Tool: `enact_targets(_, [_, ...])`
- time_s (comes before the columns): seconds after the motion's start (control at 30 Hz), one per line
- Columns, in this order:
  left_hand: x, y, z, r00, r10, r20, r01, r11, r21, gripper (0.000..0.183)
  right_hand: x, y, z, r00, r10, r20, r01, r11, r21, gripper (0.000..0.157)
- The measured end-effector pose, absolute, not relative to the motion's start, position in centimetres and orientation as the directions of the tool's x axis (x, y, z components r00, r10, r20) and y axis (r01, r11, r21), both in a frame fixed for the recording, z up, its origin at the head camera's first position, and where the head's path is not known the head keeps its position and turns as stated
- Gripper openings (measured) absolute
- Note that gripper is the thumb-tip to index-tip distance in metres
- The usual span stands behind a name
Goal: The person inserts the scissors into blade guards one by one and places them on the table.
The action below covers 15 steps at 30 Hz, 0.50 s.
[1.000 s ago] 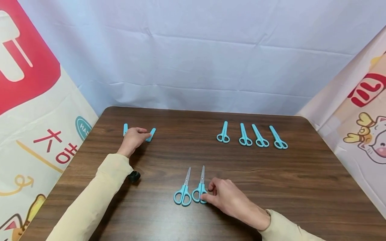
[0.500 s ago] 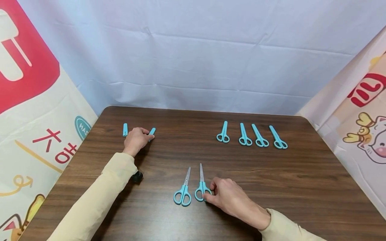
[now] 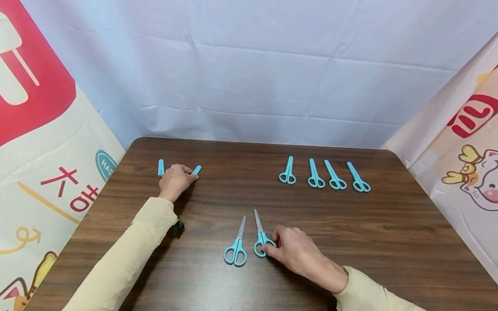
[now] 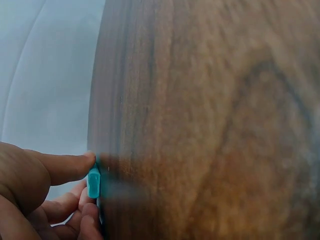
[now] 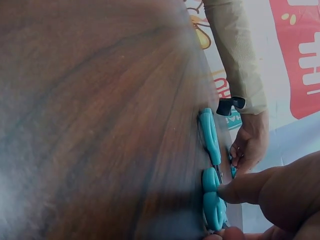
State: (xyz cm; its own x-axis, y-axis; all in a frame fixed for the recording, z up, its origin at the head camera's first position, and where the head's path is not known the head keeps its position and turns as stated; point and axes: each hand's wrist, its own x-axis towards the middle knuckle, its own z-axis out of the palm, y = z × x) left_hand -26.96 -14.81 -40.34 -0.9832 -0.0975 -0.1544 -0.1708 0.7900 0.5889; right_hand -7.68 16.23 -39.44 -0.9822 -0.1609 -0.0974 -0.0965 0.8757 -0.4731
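Note:
My left hand [image 3: 175,180] is at the back left of the table, pinching a light-blue scissors blade cover [image 3: 197,169] between thumb and fingers. The left wrist view shows this cover's hollow end [image 4: 93,185]. A second cover [image 3: 161,168] lies just left of that hand. At the front centre, my right hand [image 3: 302,252] holds the blue handle of uncovered scissors [image 3: 262,237] by its right loop, with the metal blades angled up and left. To their left lies another uncovered pair of scissors [image 3: 237,245], untouched.
Several scissors with blue covers on their blades, such as the leftmost pair [image 3: 289,166], lie in a row at the back right of the brown wooden table [image 3: 389,242]. A white cloth [image 3: 249,86] hangs behind the table, with printed sheets at both sides.
My right hand has turned its scissors so the tips swing left, away from the other pair's handle. My left hand has shifted slightly right and now pinches the cover.

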Motion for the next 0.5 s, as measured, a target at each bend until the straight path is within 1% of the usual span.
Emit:
enact_targets(0.23, [-26.89,-14.68,-40.22,-0.983,-0.092,-0.159,-0.169,0.794,0.585,0.029,-8.15,16.38,-39.25,-0.981,-0.149,-0.123,-0.084,0.904,-0.419,0.022])
enact_targets(0.5, [-26.88,-14.69,-40.22,-0.986,-0.071,-0.151,-0.147,0.798,0.585,0.029,-8.58,16.78,-39.06,-0.986,-0.121,-0.114,-0.073,0.932,-0.354,0.026])
